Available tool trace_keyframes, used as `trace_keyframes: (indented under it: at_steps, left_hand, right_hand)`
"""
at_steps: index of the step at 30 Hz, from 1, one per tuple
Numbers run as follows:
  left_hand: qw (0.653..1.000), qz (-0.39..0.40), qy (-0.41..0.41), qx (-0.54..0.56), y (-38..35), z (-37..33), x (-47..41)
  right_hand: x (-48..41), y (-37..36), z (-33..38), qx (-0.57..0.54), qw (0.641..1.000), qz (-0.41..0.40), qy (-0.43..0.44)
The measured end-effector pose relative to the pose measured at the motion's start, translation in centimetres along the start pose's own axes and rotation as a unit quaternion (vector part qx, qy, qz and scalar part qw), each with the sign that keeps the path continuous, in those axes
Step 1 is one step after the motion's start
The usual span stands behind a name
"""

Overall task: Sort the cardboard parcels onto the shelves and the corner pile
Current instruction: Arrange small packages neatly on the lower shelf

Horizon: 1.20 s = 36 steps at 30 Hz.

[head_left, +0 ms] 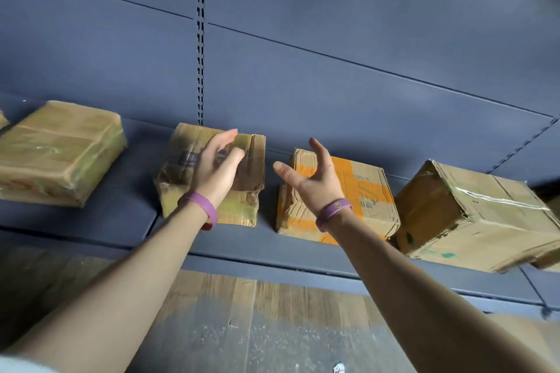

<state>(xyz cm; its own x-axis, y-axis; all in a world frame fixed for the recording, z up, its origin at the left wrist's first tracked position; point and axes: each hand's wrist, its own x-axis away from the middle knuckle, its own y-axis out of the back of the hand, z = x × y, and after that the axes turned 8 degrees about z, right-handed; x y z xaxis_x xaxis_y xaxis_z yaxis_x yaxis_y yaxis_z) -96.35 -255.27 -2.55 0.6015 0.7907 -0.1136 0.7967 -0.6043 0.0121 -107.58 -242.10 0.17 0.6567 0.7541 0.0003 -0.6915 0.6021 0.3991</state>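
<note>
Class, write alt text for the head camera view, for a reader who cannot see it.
A person's open left hand and open right hand reach toward two battered cardboard parcels on a dark blue shelf, a crumpled parcel and an orange-taped parcel. A flat parcel lies further left, a torn box further right.

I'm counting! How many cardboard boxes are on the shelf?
4: taped parcel far left, crumpled parcel by the left hand, orange-taped parcel by the right hand, big box far right. More may hide offscreen.
</note>
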Motion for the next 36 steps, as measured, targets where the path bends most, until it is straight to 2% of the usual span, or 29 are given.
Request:
trace_keyframes:
  at_steps: [6, 10, 14, 16, 18, 21, 25, 28, 32, 36]
  left_hand:
    - [0.996, 0.092, 0.018, -0.005, -6.1, -0.7, 0.8]
    - [0.984, 0.164, 0.037, -0.066, -9.7, -0.7, 1.3]
    - [0.964, 0.189, 0.111, -0.152, -12.5, 0.3, 1.8]
    - [0.956, 0.173, 0.127, -0.202, -13.4, 1.2, 2.0]
    - [0.953, 0.125, 0.158, -0.226, -13.9, 1.9, 2.2]
    - [0.956, 0.064, 0.221, -0.182, -14.4, 2.2, 2.9]
    - [0.958, 0.002, 0.258, -0.121, -15.2, 1.9, 4.1]
    - [0.965, -0.039, 0.250, -0.071, -16.5, 1.1, 5.5]
    - [0.975, -0.067, 0.212, -0.023, -17.4, -0.8, 7.0]
    - [0.980, -0.050, 0.185, -0.062, -16.6, -1.9, 7.6]
  right_hand:
    - [1.3, 8.6, -3.2, 0.054, 0.996, -0.057, -0.039]
    - [1.2, 12.3, -6.1, 0.023, 0.993, -0.090, -0.067]
    - [0.8, 13.9, -9.4, 0.016, 0.988, -0.101, -0.116]
    - [0.7, 14.2, -10.7, -0.008, 0.983, -0.094, -0.160]
    - [0.6, 14.4, -11.8, -0.037, 0.979, -0.077, -0.188]
    - [0.6, 14.7, -12.8, -0.111, 0.973, -0.047, -0.198]
    - [1.1, 15.1, -13.8, -0.159, 0.969, -0.009, -0.191]
    - [1.8, 15.2, -14.5, -0.178, 0.969, 0.022, -0.172]
    - [2.1, 16.1, -14.8, -0.242, 0.959, 0.000, -0.147]
    - [2.2, 16.1, -13.7, -0.270, 0.953, -0.026, -0.136]
